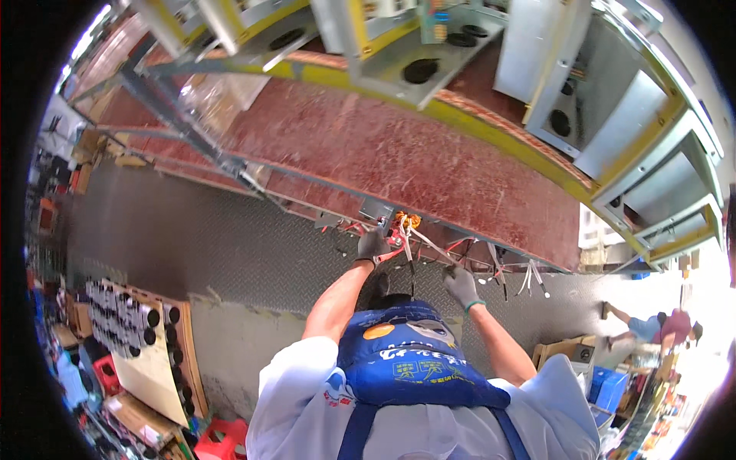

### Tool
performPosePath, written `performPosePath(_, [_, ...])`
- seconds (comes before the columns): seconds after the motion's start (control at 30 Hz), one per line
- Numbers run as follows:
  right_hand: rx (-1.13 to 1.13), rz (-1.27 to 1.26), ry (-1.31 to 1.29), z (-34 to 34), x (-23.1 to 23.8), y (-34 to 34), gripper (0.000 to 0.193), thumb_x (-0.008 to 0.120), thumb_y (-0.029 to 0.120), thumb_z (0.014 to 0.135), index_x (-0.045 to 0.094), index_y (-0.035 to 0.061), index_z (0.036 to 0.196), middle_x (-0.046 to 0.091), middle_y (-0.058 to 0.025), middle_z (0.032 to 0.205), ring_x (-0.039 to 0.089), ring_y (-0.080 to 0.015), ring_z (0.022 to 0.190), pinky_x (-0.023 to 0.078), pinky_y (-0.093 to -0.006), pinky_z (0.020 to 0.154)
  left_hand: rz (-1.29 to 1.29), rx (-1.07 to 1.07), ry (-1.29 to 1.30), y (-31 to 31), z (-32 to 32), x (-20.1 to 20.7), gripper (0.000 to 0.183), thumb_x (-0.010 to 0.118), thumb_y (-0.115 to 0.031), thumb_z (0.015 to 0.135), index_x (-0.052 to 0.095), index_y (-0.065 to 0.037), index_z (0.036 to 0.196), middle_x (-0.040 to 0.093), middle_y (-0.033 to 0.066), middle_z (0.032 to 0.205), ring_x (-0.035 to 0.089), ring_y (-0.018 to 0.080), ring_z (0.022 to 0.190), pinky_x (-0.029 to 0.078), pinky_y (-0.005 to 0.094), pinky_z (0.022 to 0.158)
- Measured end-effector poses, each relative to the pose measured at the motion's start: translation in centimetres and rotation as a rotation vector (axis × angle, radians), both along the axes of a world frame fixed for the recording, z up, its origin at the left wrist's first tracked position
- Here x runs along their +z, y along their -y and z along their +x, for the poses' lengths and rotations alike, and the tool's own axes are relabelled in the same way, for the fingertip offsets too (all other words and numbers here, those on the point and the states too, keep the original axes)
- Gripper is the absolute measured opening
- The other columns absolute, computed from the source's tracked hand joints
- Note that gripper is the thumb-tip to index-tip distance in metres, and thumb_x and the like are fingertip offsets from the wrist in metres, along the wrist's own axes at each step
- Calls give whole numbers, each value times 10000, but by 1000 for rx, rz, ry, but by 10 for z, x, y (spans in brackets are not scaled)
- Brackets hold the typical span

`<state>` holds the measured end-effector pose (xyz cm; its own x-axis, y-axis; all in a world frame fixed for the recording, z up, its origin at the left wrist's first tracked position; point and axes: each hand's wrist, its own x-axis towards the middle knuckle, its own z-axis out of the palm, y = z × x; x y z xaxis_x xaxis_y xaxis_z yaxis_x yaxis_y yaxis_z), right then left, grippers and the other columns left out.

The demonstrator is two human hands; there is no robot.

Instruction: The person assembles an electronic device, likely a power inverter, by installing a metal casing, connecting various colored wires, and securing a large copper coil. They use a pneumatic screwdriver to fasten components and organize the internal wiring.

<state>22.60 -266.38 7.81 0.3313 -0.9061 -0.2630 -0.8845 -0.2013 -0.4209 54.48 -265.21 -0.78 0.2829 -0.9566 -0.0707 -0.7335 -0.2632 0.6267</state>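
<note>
Both my hands wear grey gloves and work at the front edge of a long red-brown shelf. My left hand [372,244] is closed just under a small grey metal box [376,209], with red wires [394,252] beside its fingers; what it grips is hidden. Right of the box sits an orange-yellow coil [412,221], where white wires bunch together. One white wire [434,246] slants down from there to my right hand [461,286], whose fingers are closed around its end. A dark-tipped lead [412,270] hangs between my hands.
Above the red-brown shelf [345,146], open metal cabinets [529,54] stand on an upper level. More wire bundles [529,277] dangle along the edge at right. Behind me are a board of black-and-grey round parts [142,337] and a red stool [221,441]. Another person [652,328] is at far right.
</note>
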Motion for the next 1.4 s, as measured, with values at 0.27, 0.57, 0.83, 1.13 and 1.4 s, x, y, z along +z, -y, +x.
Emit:
performPosePath(0.27, [440,-130,111,164,87,-1,324,648,284,874,672,74,1120,670,-240,1042,669,-419,930,544,-488,758,63,69,-46,-115,58,13,271,579,-117,838,701,-70,1076,699,250,879,689,438,816,556,532,682])
performPosePath(0.57, [1093,-551,-61,279,-14,72,355,673,206,782,656,55,1103,637,-155,1038,618,-337,968,479,-467,847,-229,166,-125,-186,80,-3,347,551,-109,821,719,-82,1123,705,229,1003,683,423,952,542,518,821])
performPosePath(0.83, [1566,-473,-144,305,-40,102,208,716,230,734,707,113,906,646,-111,940,618,-320,932,491,-485,802,163,312,-44,-203,87,-5,256,599,-174,866,687,-88,1090,709,207,992,703,394,952,571,521,802])
performPosePath(1.13, [1778,-455,-27,346,-67,38,161,716,219,759,715,83,846,645,-99,940,648,-295,925,566,-431,652,446,942,-274,-382,59,-61,236,583,-219,868,704,-49,977,720,222,961,716,403,932,580,518,750])
performPosePath(1.4, [1902,-452,-248,416,-38,-51,449,650,278,892,633,315,1339,669,-114,1062,669,-291,956,556,-454,761,424,1316,-592,-541,-51,-45,304,583,-289,860,728,-51,981,726,238,966,704,420,950,546,490,837])
